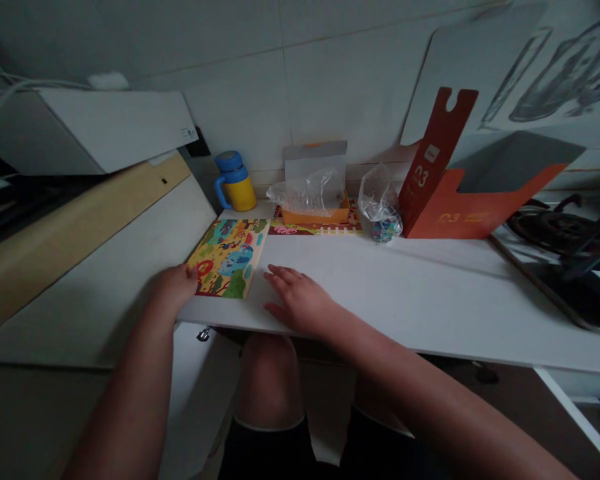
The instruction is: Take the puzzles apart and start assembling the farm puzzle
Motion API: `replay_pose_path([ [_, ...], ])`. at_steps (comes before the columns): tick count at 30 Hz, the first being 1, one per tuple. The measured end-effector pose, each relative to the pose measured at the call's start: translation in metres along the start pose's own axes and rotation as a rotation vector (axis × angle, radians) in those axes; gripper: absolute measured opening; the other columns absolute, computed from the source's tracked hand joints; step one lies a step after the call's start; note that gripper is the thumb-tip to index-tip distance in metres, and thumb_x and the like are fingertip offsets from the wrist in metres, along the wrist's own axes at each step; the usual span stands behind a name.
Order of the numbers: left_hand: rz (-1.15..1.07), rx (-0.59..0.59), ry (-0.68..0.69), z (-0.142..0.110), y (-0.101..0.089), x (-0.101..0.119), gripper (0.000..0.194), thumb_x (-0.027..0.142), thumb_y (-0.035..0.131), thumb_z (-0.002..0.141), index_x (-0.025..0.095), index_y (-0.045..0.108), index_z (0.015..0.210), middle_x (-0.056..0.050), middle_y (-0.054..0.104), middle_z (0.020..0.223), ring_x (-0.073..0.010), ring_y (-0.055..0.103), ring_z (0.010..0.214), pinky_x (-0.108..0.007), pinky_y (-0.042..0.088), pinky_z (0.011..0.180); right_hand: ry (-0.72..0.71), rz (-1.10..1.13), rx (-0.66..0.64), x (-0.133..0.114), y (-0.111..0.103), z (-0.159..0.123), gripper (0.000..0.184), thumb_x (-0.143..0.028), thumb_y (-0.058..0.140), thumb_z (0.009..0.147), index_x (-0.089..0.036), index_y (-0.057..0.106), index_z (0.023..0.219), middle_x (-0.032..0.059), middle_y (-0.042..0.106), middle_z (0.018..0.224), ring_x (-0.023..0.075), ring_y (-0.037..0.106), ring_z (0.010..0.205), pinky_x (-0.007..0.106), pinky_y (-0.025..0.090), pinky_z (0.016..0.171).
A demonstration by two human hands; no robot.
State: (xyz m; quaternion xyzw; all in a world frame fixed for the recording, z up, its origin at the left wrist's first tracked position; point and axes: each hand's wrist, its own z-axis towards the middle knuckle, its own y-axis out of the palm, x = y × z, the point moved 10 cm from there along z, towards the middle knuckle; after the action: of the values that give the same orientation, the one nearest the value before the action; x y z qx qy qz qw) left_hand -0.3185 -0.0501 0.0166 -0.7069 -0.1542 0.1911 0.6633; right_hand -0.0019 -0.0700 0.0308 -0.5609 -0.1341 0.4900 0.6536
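And here, lying flat at the left end of the white counter (410, 287), close to its near edge: the animal-picture board (227, 257). Up against its left border, near the front corner, with the left hand (177, 284), fingers bent in; can't tell from here whether pinching or merely steadying. Across the way with the right hand (303, 299), palm down, fingers long and close together, thumb spread off, gripping nothing, just beside the right border but apart from it. Looks light and fairly stiff, probably card; likely to slide easily, likely to crease if forced at a corner. Best taken by the two side borders. Long axis apparently running near to far, tilting rightward at the far end, pointing toward the blue-and-yellow mug (240, 185).
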Motion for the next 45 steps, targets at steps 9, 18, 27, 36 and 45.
replay_pose_path([
  [9, -0.048, 0.091, 0.009, -0.001, 0.005, -0.012, 0.059, 0.047, 0.034, 0.099, 0.008, 0.073, 0.122, -0.026, 0.074, 0.121, -0.0366, 0.070, 0.111, -0.041, 0.052, 0.091, 0.075, -0.019, -0.110, -0.042, 0.058, 0.039, 0.066, -0.049, 0.054, 0.105, -0.005, 0.052, 0.154, 0.0215, 0.047, 0.164, 0.0348, 0.046, 0.150, 0.053, 0.034, 0.126],
  [18, -0.113, 0.043, -0.018, -0.010, 0.001, -0.021, 0.056, 0.048, 0.038, 0.099, 0.009, 0.074, 0.119, -0.023, 0.075, 0.121, -0.0344, 0.071, 0.107, -0.038, 0.052, 0.085, 0.154, -0.026, -0.120, -0.065, 0.071, 0.029, 0.087, -0.057, 0.068, 0.096, -0.001, 0.045, 0.159, 0.0273, 0.038, 0.167, 0.0378, 0.036, 0.156, 0.050, 0.030, 0.128],
  [27, -0.140, 0.045, -0.005, -0.019, -0.004, -0.021, 0.055, 0.044, 0.038, 0.099, 0.010, 0.076, 0.119, -0.021, 0.077, 0.121, -0.0326, 0.072, 0.106, -0.036, 0.051, 0.084, 0.113, -0.017, -0.095, -0.076, 0.075, 0.025, 0.080, -0.051, 0.065, 0.099, 0.003, 0.047, 0.156, 0.0275, 0.044, 0.163, 0.0394, 0.040, 0.151, 0.048, 0.036, 0.126],
  [36, -0.285, 0.024, -0.069, -0.012, -0.005, -0.041, 0.054, 0.048, 0.042, 0.096, 0.012, 0.075, 0.120, -0.018, 0.078, 0.116, -0.0306, 0.074, 0.100, -0.034, 0.050, 0.078, 0.131, -0.060, -0.148, -0.051, 0.055, 0.052, 0.028, -0.025, 0.050, 0.105, -0.013, 0.074, 0.114, 0.0154, 0.071, 0.121, 0.0267, 0.066, 0.109, 0.036, 0.056, 0.095],
  [45, -0.423, -0.010, -0.070, -0.008, -0.002, -0.056, 0.050, 0.050, 0.050, 0.087, 0.015, 0.077, 0.111, -0.014, 0.080, 0.107, -0.0302, 0.074, 0.093, -0.035, 0.052, 0.076, 0.052, -0.127, -0.219, -0.054, 0.064, 0.060, 0.026, -0.019, 0.053, 0.102, -0.011, 0.076, 0.112, 0.0172, 0.073, 0.116, 0.0268, 0.067, 0.106, 0.034, 0.055, 0.096],
])
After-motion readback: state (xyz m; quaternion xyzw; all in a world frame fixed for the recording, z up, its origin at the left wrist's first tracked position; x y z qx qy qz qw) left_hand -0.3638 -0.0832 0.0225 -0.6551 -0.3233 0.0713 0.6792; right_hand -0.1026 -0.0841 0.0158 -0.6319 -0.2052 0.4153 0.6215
